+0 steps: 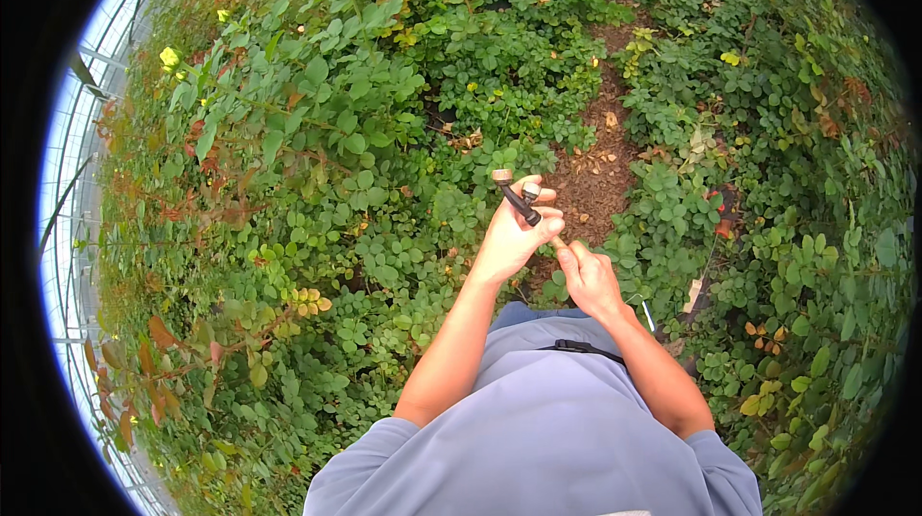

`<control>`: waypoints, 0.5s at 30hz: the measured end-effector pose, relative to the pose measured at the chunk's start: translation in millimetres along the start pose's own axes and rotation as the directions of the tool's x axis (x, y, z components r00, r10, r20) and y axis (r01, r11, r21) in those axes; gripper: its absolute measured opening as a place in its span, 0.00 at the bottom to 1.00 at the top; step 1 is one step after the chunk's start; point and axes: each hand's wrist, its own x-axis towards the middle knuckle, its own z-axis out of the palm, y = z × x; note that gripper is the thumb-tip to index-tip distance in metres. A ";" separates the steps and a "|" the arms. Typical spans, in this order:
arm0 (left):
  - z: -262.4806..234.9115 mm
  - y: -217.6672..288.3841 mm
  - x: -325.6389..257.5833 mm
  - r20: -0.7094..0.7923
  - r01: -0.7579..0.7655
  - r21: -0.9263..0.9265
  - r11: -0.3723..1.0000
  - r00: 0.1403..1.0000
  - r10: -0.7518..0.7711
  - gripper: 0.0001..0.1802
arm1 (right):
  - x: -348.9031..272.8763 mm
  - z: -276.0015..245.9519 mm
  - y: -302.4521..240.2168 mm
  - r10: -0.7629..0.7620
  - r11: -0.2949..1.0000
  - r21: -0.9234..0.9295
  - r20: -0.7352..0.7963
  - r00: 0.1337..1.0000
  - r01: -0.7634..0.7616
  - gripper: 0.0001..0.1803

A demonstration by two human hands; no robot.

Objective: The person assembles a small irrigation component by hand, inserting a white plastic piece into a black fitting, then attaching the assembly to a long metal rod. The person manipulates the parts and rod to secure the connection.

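The left hand (509,237) has its grip closed around a small dark tool (519,197), a short black stem with a pale knob at its upper end and a second pale knob partway down; the fingers wrap the lower part and the thumb lies along the side. The right hand (588,278) sits just beside and below it, with its fingertips pinched shut on a thin tan piece (557,242) that sticks out from under the left hand, perhaps a handle or a twig end; it is too small to tell which. Both hands are held up in front of the grey shirt (547,420), over a strip of brown bare soil (595,180) between low green bushes (365,132) bearing a few yellow flowers (169,57).

By the look of it, the tool is being adjusted or fitted together in the hands, not yet put to a plant. The next move likely calls for a steady left hold while the right turns or pulls its piece.
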 end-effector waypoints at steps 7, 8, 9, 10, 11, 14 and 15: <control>13.5 0.5 -31.6 -0.221 0.119 0.355 0.927 0.974 -0.041 0.12 | 5.5 -9.9 3.8 0.003 1.000 0.000 -0.032 0.999 -0.003 0.21; 12.8 4.8 -31.6 -0.210 0.140 0.404 0.904 0.976 -0.058 0.12 | 6.4 -10.3 3.5 0.010 1.000 0.000 -0.028 1.000 -0.010 0.21; 11.9 12.6 -31.0 -0.200 0.160 0.451 0.878 0.977 -0.075 0.12 | 6.5 -11.5 3.8 0.015 1.000 0.005 -0.033 0.999 -0.014 0.21; 10.1 17.5 -31.7 -0.193 0.179 0.499 0.848 0.977 -0.093 0.12 | 5.9 -11.9 3.1 0.018 1.000 0.012 -0.037 0.999 -0.017 0.21; 7.3 15.0 -32.0 -0.148 0.104 0.458 0.883 0.988 -0.039 0.12 | 5.3 -12.6 2.6 0.021 1.000 0.018 -0.042 0.999 -0.020 0.22; -3.7 13.1 -29.5 -0.094 0.107 0.386 0.916 0.993 -0.076 0.13 | 4.9 -17.8 0.8 0.028 0.999 0.044 -0.001 1.000 -0.028 0.22; -8.0 10.7 -28.0 -0.065 0.126 0.310 0.942 0.992 -0.111 0.13 | 4.2 -16.0 1.3 0.028 0.998 0.050 0.009 1.000 -0.029 0.23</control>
